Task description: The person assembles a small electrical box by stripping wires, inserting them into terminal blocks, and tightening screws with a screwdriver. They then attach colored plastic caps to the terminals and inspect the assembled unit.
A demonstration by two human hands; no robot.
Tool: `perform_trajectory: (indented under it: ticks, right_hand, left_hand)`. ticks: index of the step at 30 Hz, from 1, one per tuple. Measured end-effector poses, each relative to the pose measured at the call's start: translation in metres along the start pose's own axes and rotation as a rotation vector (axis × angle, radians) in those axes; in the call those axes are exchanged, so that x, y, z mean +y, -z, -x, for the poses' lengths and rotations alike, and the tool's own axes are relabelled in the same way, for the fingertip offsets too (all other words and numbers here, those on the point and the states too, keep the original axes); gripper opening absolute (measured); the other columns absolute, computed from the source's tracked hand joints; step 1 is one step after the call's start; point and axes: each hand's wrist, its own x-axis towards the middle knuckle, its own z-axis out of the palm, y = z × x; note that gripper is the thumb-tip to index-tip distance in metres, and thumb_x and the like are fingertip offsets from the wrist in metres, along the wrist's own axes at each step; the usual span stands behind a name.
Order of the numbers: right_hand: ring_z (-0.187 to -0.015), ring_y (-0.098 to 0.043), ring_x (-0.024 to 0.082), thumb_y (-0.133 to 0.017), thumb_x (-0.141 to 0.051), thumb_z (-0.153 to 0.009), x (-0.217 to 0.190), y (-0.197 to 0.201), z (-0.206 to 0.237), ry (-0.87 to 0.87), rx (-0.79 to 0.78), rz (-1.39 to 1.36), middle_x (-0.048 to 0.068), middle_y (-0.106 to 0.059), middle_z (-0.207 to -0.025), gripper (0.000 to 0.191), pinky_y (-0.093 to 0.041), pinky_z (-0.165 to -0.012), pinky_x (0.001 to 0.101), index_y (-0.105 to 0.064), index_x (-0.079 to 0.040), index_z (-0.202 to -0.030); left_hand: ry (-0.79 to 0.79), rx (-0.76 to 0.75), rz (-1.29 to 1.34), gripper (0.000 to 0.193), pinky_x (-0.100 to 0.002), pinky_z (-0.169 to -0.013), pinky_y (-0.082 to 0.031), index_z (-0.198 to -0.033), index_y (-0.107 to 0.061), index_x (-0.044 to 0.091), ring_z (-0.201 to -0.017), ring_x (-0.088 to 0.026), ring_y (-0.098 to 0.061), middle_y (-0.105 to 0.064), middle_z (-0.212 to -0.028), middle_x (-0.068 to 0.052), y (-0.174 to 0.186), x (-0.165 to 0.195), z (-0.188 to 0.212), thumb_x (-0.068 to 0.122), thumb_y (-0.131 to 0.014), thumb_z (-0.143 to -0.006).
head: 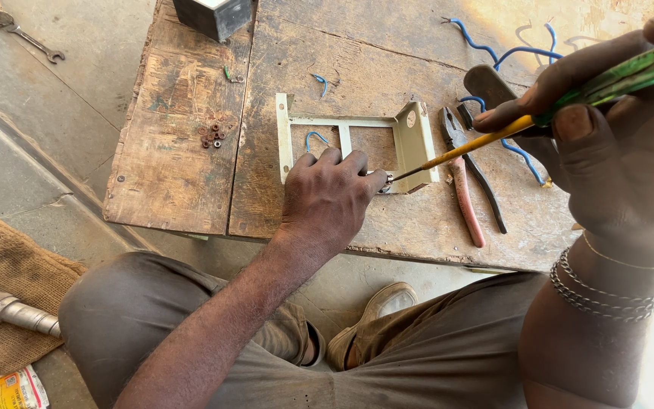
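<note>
Far left on the concrete floor: one steel spanner (35,42) top corner, coarse burlap sack (1,295) w/ a metal pipe (9,310) lying on it, one printed packet (5,390) at bottom edge. Low wooden bench (183,174), worn, scratched planks, holds the rest. On its left plank: small cluster of rusty washers/nuts (213,135), too small to count exactly; dark metal box (213,15) at top edge, partly cut off. Mid-bench: cream-painted sheet-metal bracket frame (342,125), flat rails w/ one folded-up end plate on the right, lying flat, long axis approx. left-right; short blue wire bits near it, one inside the frame, one above. Left hand (327,201) palm-down on the frame's near rail, fingers curled tight, fingertips pinching a small metal fastener at the lower right corner. One screwdriver (486,140), yellow shaft, translucent green handle: long axis runs diagonal, tip pointing down-left onto that fastener just beside the left fingertips, handle up-right. Right hand (615,151) closed round the handle, index finger stretched along the shaft; metal chain bracelets on that wrist. Under the shaft, right of frame: one pair of pliers (467,182), red and black grips, jaws pointing away from the person, handles toward the bench's near edge. Long curly blue wire (509,57) trails top right. Below: person's knees in grey-brown trousers, one shoe (380,310).
</note>
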Motion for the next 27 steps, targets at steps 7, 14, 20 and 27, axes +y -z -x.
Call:
perform_trajectory:
  ticks: [7,14,20,27]
  right_hand:
    - [-0.105,-0.075,0.029,-0.053,-0.024,-0.123,0.004,0.003,0.002,-0.041,0.035,-0.058,0.013,-0.062,-0.104,0.031,-0.063,-0.099,0.0391,-0.05,0.007,-0.122]
    - [-0.105,-0.075,0.028,-0.053,-0.024,-0.125,0.004,0.004,0.003,-0.038,0.019,-0.087,0.012,-0.063,-0.104,0.033,-0.06,-0.106,0.0417,-0.053,0.008,-0.122]
    - [-0.104,-0.075,0.029,-0.053,-0.025,-0.122,0.006,0.005,0.006,-0.064,0.038,-0.064,0.013,-0.063,-0.102,0.031,-0.062,-0.1,0.0414,-0.052,0.006,-0.122]
    - [-0.098,-0.072,0.028,-0.052,-0.03,-0.121,0.014,-0.001,0.012,0.003,0.154,0.005,0.013,-0.06,-0.1,0.033,-0.065,-0.09,0.0396,-0.045,0.001,-0.13]
  left_hand:
    - [-0.01,0.013,-0.015,0.014,-0.041,-0.07,-0.058,-0.102,-0.078,0.021,-0.082,-0.018,-0.069,-0.068,-0.09,-0.005,0.001,0.001,-0.001,0.017,-0.069,-0.092]
    - [-0.018,0.044,-0.005,0.014,-0.042,-0.07,-0.058,-0.101,-0.078,0.021,-0.084,-0.018,-0.07,-0.069,-0.09,-0.005,0.001,0.001,-0.002,0.016,-0.069,-0.092]
    - [-0.022,0.05,0.003,0.014,-0.041,-0.07,-0.057,-0.102,-0.078,0.02,-0.083,-0.018,-0.07,-0.068,-0.09,-0.004,0.002,0.001,-0.001,0.015,-0.068,-0.094]
    - [-0.01,0.033,0.002,0.016,-0.04,-0.066,-0.057,-0.103,-0.079,0.021,-0.078,-0.018,-0.069,-0.068,-0.085,-0.005,0.001,0.003,0.002,0.017,-0.069,-0.092]
